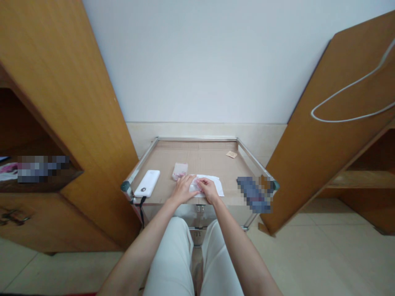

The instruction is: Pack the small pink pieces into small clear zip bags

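Note:
A white sheet or flat packet (pixel 218 186) lies near the front edge of the low, cardboard-covered table (pixel 212 158). My left hand (pixel 183 190) rests flat at its left end, fingers stretched out. Pressed together over the middle of the sheet are the fingers of my right hand (pixel 210 190); what they pinch is too small to make out. Some small pinkish, see-through material shows between the two hands. Just beyond my left fingers sits a small pale packet (pixel 180 168) with pink bits at its near end.
On the table's left is a white power bank (pixel 148 183) with a black cable (pixel 142 211) hanging over the edge. A small tan card (pixel 231 154) lies at the back right, a blurred-out dark item (pixel 253 195) at the front right. Wooden cabinets (pixel 101 123) flank both sides.

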Demonstrator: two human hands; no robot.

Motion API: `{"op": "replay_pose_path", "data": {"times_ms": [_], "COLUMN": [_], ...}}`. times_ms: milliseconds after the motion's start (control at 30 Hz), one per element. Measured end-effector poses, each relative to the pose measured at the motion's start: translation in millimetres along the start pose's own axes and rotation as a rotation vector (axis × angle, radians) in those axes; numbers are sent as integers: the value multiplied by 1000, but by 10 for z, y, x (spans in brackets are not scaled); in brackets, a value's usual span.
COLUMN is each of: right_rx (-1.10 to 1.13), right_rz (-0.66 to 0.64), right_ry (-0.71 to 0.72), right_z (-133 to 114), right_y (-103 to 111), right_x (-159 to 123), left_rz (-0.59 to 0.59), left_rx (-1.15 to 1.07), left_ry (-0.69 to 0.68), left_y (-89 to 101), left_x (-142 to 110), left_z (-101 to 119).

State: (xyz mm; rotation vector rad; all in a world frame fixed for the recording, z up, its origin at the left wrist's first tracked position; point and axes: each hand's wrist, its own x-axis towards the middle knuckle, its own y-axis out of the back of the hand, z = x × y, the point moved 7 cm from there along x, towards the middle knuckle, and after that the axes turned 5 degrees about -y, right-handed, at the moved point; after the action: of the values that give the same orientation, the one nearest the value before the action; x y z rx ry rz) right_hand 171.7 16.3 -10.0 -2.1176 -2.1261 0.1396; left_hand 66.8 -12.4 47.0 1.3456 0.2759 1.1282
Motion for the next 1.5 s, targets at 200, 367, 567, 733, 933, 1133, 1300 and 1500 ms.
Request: {"op": "replay_pose_path", "data": {"times_ms": [200,367,567,733,933,1133,1300,1500], "right_rx": [15,21,-95,-95,-116,-139,-35,6], "right_rz": [53,45,15,1,13,-7,15,73], "right_ry": [8,83,110,100,54,68,62,40], "right_z": [-40,-84,-137,-143,-72,-87,-75,-18], "right_y": [13,34,3,-22,-6,-10,21,54], "right_x": [-23,-46,-68,-72,-67,-77,-43,0], "left_rz": [-15,-1,5,-3,3,-11,9,93], "left_rx": [23,45,70,107,96,92,92,65], "left_ry": [1,28,47,64,87,84,106,199], "left_y": [-4,-5,-24,-37,-42,-55,-50,-84], "left_x": [20,13,18,22,-18,-35,-75,-163], "left_z": [-5,-74,-114,-115,-186,-182,-212,-353]}}
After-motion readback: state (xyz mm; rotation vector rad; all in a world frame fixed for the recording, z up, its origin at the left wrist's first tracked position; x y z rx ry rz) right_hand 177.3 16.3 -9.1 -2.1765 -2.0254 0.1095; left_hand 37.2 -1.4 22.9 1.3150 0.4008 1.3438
